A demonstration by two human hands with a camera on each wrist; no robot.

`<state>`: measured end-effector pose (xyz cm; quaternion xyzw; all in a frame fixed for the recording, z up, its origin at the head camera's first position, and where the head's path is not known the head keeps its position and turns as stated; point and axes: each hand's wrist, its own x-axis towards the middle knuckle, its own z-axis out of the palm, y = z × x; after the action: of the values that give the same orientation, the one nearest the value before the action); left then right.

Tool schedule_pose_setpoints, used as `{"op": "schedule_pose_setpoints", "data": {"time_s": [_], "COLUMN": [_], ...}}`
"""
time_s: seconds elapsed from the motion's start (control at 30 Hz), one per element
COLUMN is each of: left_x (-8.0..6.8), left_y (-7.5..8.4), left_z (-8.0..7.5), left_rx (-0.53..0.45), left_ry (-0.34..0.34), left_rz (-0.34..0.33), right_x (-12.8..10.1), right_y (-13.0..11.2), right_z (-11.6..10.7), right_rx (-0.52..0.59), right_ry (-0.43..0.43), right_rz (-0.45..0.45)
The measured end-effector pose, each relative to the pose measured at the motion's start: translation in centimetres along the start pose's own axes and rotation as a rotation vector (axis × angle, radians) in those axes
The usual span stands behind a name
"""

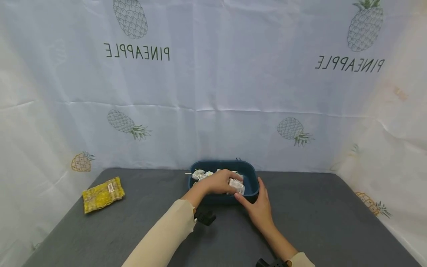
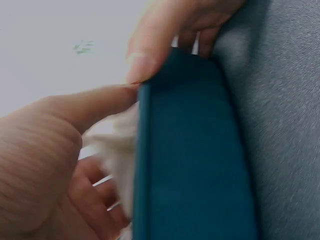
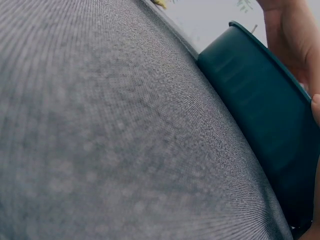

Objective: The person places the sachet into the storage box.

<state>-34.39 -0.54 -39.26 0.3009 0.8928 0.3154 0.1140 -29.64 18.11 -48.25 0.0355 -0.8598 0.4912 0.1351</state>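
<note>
A dark blue tub (image 1: 249, 169) stands at the back middle of the grey table (image 1: 133, 218) and holds several small white packets (image 1: 204, 173). My left hand (image 1: 221, 181) reaches into it, and its fingers curl round one white packet (image 1: 237, 186). The left wrist view shows that packet (image 2: 116, 150) between thumb and fingers, just inside the tub wall (image 2: 192, 160). My right hand (image 1: 258, 205) grips the tub's near right corner, with the thumb over the rim. In the right wrist view the tub's outer wall (image 3: 255, 95) fills the right side.
A flat yellow packet (image 1: 102, 193) lies on the table at the far left. A white pineapple-print cloth (image 1: 213, 92) hangs close behind the tub and along both sides. Grey tabletop (image 3: 100, 130) stretches out in front of the tub.
</note>
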Motion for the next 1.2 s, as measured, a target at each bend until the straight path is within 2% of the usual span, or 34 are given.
{"op": "schedule_pose_setpoints", "data": {"time_s": [0.13,0.2,0.33,0.47,0.6,0.77,0.93,1.2], "left_x": [-1.1,-1.9,-4.3,-7.1,-10.2,-13.9,-17.5,-22.0], "left_y": [0.5,0.7,0.4,-1.0,-2.8,-5.7,-8.3,-11.0], "left_z": [-1.0,-1.6,-3.3,-5.2,-6.9,-8.2,-8.9,-9.6], "left_rx": [-0.02,-0.015,-0.01,0.008,0.0,0.07,0.161,0.226], "left_ry": [0.028,0.054,0.123,0.218,0.346,0.526,0.676,0.887], "left_rz": [-0.021,-0.009,0.013,0.007,-0.075,-0.177,-0.262,-0.39], "right_x": [0.0,0.0,0.0,0.1,0.0,-0.1,0.0,0.0], "right_y": [0.1,0.1,-0.1,-0.2,-0.3,-0.3,-0.3,-0.1], "right_z": [0.0,0.1,0.4,0.4,0.2,-0.2,-0.2,0.1], "right_rx": [0.005,0.006,0.019,0.017,0.001,-0.013,-0.025,-0.018], "right_ry": [0.008,0.007,0.001,0.005,0.002,-0.002,-0.006,0.006], "right_rz": [-0.008,-0.011,-0.013,-0.014,-0.003,0.009,0.009,-0.001]}}
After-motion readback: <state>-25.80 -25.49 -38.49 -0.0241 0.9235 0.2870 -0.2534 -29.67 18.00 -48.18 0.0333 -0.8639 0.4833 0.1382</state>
